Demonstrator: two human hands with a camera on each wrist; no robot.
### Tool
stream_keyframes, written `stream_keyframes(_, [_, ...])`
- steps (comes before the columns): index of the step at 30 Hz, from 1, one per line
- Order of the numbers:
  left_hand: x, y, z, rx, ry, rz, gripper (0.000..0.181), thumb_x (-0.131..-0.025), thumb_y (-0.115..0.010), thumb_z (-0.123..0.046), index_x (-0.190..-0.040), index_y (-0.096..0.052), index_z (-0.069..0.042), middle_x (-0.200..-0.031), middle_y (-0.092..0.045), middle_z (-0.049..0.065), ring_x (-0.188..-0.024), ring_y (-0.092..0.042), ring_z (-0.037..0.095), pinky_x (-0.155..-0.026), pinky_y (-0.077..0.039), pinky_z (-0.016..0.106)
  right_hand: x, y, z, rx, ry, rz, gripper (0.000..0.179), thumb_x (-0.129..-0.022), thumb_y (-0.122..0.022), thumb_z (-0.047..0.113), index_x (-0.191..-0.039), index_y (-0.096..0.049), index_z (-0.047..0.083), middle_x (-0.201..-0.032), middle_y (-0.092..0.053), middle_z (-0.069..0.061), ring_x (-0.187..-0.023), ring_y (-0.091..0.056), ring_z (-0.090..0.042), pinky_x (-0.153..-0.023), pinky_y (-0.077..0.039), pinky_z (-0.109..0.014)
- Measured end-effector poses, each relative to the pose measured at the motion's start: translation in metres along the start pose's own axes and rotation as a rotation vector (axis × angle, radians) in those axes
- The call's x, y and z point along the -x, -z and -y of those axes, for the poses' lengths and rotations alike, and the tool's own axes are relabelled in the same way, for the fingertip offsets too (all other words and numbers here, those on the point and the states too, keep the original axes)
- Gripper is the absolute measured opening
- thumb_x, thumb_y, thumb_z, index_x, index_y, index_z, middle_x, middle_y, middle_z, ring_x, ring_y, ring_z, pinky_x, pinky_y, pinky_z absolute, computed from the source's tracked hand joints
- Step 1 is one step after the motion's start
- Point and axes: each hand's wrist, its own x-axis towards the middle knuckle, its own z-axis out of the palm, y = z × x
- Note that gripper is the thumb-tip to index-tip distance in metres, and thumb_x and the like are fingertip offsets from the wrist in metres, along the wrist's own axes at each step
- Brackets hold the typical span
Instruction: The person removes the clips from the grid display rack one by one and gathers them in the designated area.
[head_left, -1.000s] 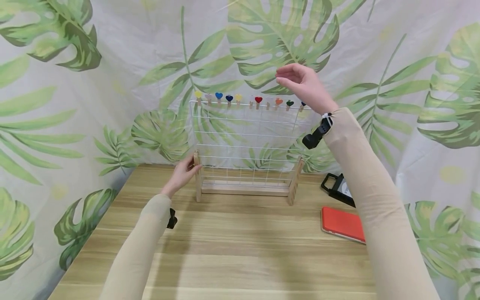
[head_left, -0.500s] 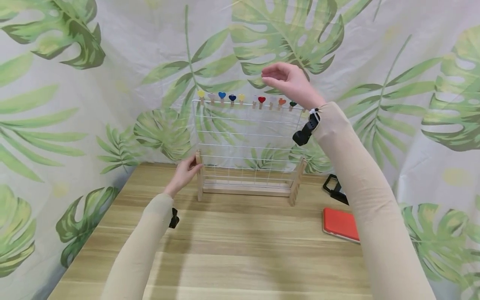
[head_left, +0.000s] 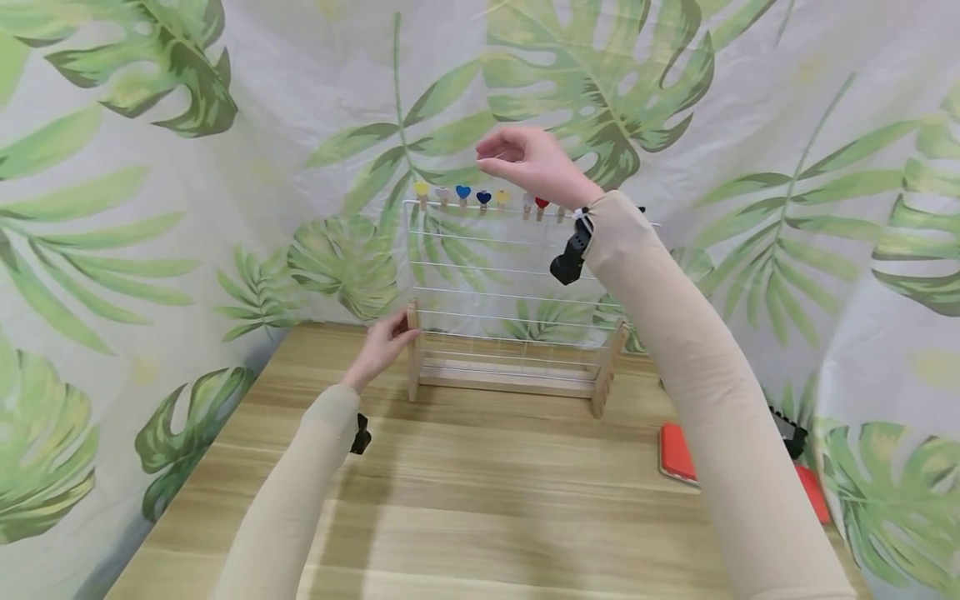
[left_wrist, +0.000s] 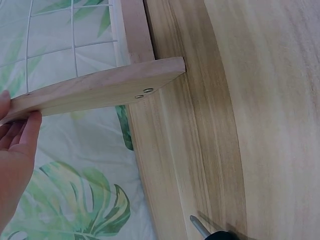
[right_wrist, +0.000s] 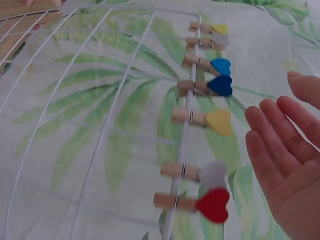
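My left hand pinches the left wooden upright of a rack between thumb and fingers. The rack holds a white wire grid standing on the table. Along its top wire sit several small wooden clothespins with heart tops, among them a blue heart clothespin, a dark blue one and a red one. Above this row hovers my right hand, fingers loosely bent and holding nothing. In the right wrist view its fingertips are beside the pale yellow heart clothespin, apart from it. My right forearm hides the row's right end.
A red flat case lies at the right of the wooden table, partly under my right forearm in this view. Behind it shows a black object. A leaf-print cloth hangs behind the rack.
My right hand has moved left along the top of the rack, from above the right-hand clothespins to above the left-hand ones. The left hand keeps its grip; the view has turned slightly right.
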Motion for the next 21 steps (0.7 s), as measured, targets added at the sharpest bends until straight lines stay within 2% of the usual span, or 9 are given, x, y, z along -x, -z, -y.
stream_keyframes(2, [0.0, -0.001, 0.0, 0.001, -0.001, 0.003, 0.019, -0.1, -0.058, -0.01, -0.108, -0.059, 0.008, -0.105, -0.064, 0.026, -0.097, -0.063, 0.034, -0.074, -0.05, 0.011, -0.006, -0.006, 0.004, 0.021, 0.012, 0.013, 0.036, -0.099, -0.061, 0.032, -0.129, -0.062, 0.012, -0.132, -0.064, -0.003, -0.12, -0.062, -0.012, -0.107, -0.048, -0.027])
stream_keyframes(4, [0.001, -0.001, 0.0, 0.001, -0.011, 0.003, 0.019, -0.1, -0.057, -0.008, -0.107, -0.057, 0.01, -0.105, -0.063, 0.029, -0.1, -0.063, 0.039, -0.078, -0.055, 0.02, -0.013, -0.012, 0.007, 0.047, 0.017, 0.026, 0.035, -0.099, -0.061, 0.032, -0.129, -0.063, 0.012, -0.13, -0.066, -0.002, -0.118, -0.063, -0.011, -0.105, -0.049, -0.024])
stream_keyframes(8, [0.003, -0.002, -0.003, -0.007, -0.023, 0.001, 0.016, -0.1, -0.058, -0.008, -0.102, -0.056, 0.007, -0.103, -0.064, 0.027, -0.101, -0.064, 0.038, -0.085, -0.059, 0.033, -0.024, -0.026, 0.013, 0.086, 0.039, 0.054, 0.034, -0.099, -0.061, 0.029, -0.127, -0.065, 0.01, -0.126, -0.069, -0.005, -0.114, -0.065, -0.012, -0.103, -0.051, -0.023])
stream_keyframes(9, [0.003, -0.002, -0.004, -0.012, -0.023, 0.0, 0.016, -0.1, -0.058, -0.009, -0.101, -0.056, 0.007, -0.102, -0.064, 0.026, -0.1, -0.064, 0.038, -0.085, -0.059, 0.038, -0.027, -0.029, 0.014, 0.103, 0.046, 0.055, 0.033, -0.099, -0.061, 0.029, -0.126, -0.065, 0.01, -0.124, -0.07, -0.005, -0.112, -0.066, -0.013, -0.108, -0.047, -0.024])
stream_keyframes(15, [0.005, -0.002, -0.005, -0.032, -0.025, -0.014, 0.011, -0.099, -0.059, -0.008, -0.098, -0.057, 0.002, -0.097, -0.065, 0.017, -0.098, -0.065, 0.03, -0.086, -0.06, 0.033, -0.04, -0.045, 0.022, 0.2, 0.077, 0.066, 0.031, -0.1, -0.06, 0.025, -0.123, -0.068, 0.006, -0.118, -0.072, -0.009, -0.105, -0.068, -0.017, -0.106, -0.047, -0.027])
stream_keyframes(17, [0.005, -0.002, -0.004, -0.037, -0.032, -0.02, 0.01, -0.099, -0.059, -0.008, -0.101, -0.057, 0.002, -0.099, -0.067, 0.018, -0.099, -0.066, 0.03, -0.085, -0.061, 0.032, -0.043, -0.05, 0.024, 0.225, 0.089, 0.078, 0.029, -0.099, -0.06, 0.024, -0.12, -0.07, 0.006, -0.114, -0.073, -0.009, -0.1, -0.068, -0.018, -0.094, -0.054, -0.026])
stream_keyframes(21, [0.005, -0.001, -0.002, -0.038, -0.041, -0.023, 0.012, -0.1, -0.059, -0.009, -0.102, -0.058, 0.003, -0.099, -0.067, 0.022, -0.096, -0.066, 0.032, -0.08, -0.059, 0.025, -0.048, -0.058, 0.026, 0.275, 0.11, 0.076, 0.024, -0.099, -0.06, 0.022, -0.111, -0.074, 0.007, -0.104, -0.076, -0.009, -0.087, -0.07, -0.019, -0.079, -0.053, -0.019])
